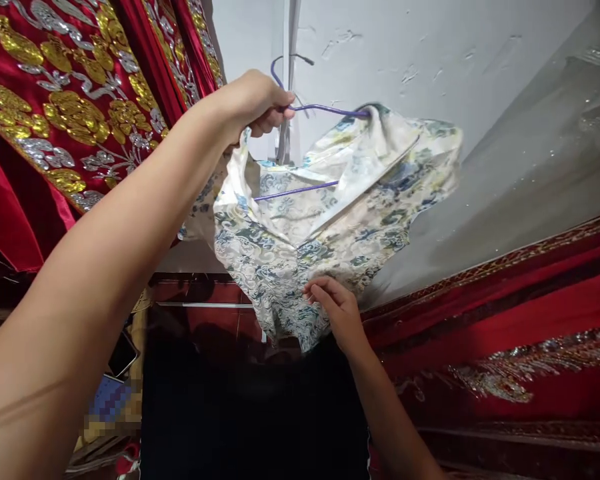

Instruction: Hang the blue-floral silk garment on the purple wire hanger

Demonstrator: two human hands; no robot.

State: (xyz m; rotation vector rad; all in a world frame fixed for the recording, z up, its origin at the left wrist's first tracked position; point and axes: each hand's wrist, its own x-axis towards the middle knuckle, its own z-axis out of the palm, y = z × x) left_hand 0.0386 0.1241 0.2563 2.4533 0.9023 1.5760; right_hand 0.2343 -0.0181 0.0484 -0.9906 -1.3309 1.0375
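Observation:
My left hand point(270, 107) is raised and closed around the shoulder of a purple clothes hanger point(330, 109), just beside its hook. From the hanger hangs a floral blouse point(325, 247), white with blue, green and yellow patterns, a V neckline and short sleeves. The hanger's lower bar shows through the open neck. Lower down, at the middle of the blouse's front, my right hand point(336, 307) has its fingers drawn together in a pinch on the fabric. The blouse's lower end is partly hidden by my dark clothing.
Red cloth with gold and silver sequins point(75, 113) hangs at the left. A pale wall point(405, 60) stands behind. Sheer glittery fabric point(520, 173) and red beaded cloth point(510, 367) fill the right. A phone-like dark object point(123, 355) lies at the lower left.

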